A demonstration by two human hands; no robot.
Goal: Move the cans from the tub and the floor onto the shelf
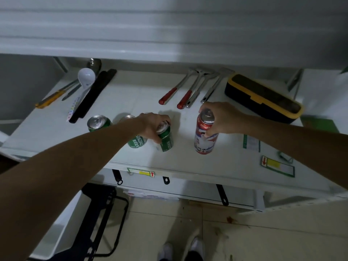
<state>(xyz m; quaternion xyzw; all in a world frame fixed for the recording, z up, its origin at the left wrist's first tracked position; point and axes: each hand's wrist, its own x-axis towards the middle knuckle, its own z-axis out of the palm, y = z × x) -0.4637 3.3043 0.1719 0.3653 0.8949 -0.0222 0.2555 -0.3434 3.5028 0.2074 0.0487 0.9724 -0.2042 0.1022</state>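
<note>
On the white shelf (188, 162) my left hand (153, 125) grips the top of a green can (166, 139) that stands upright. A second green can (137, 142) stands just left of it, partly hidden under my wrist. Another green can (98, 123) stands further left, and the silver top of one more can (127, 117) shows behind my forearm. My right hand (221, 117) holds the top of a tall red, white and blue can (205, 137) standing on the shelf to the right.
Behind the cans lie red-handled metal utensils (180, 91), a yellow-and-black case (263, 98), a white bulb (86, 76), a black bar (92, 95) and a yellow-handled knife (50, 99). A white tub (56, 240) and a black frame (101, 213) sit on the tiled floor below left.
</note>
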